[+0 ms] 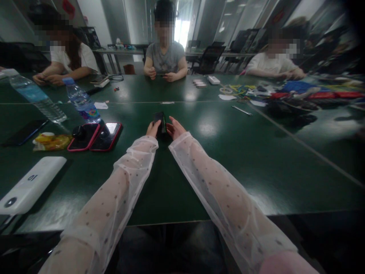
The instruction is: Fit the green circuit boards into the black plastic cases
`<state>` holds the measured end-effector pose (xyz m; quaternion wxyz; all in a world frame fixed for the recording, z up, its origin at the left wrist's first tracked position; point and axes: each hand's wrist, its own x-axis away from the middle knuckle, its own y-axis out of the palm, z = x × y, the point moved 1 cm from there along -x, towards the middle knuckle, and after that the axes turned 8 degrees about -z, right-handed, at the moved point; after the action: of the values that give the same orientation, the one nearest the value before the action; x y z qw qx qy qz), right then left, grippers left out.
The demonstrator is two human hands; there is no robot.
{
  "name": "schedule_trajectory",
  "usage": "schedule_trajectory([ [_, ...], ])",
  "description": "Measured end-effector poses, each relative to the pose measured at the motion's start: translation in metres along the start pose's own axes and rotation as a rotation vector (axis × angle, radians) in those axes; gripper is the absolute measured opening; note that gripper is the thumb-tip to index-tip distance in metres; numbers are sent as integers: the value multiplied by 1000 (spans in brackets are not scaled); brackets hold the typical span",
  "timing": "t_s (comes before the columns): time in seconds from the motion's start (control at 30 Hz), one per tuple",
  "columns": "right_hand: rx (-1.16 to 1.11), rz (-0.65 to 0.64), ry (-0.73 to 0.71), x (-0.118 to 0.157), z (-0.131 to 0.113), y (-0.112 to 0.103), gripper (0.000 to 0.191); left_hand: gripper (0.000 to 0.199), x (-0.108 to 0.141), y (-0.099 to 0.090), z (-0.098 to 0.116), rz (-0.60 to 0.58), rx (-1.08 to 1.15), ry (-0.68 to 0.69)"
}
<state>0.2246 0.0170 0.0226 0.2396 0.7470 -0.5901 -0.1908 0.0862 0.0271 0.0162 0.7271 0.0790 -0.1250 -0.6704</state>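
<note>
A small dark object (159, 121) with a green strip along its right side is held upright above the green table (182, 171). My left hand (153, 128) grips it from the left, thumb on its near face. On its other side is my right hand (175, 128), fingers apart and the fingertips close to the green strip; whether they touch it cannot be made out. Sheer white sleeves with dark dots cover both forearms.
At the left stand two water bottles (82, 102), near red-edged phones (107, 136), a yellow packet (53, 141) and a white power bank (34, 184). A wrench (242, 110) and cables (236, 90) lie at the right. Three people sit across the table.
</note>
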Motion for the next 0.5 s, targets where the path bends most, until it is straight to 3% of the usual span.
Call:
schedule_trajectory([
  [0.1,-36,32,-7,-4,3,-1,27,69,8,6,-4,-124,-330,151],
  [0.2,-97,74,-42,-9,6,-2,20,86,16,9,-5,-214,-482,226],
  [0.5,-159,79,-105,-14,10,-5,19,80,20,6,-5,-259,-586,390],
])
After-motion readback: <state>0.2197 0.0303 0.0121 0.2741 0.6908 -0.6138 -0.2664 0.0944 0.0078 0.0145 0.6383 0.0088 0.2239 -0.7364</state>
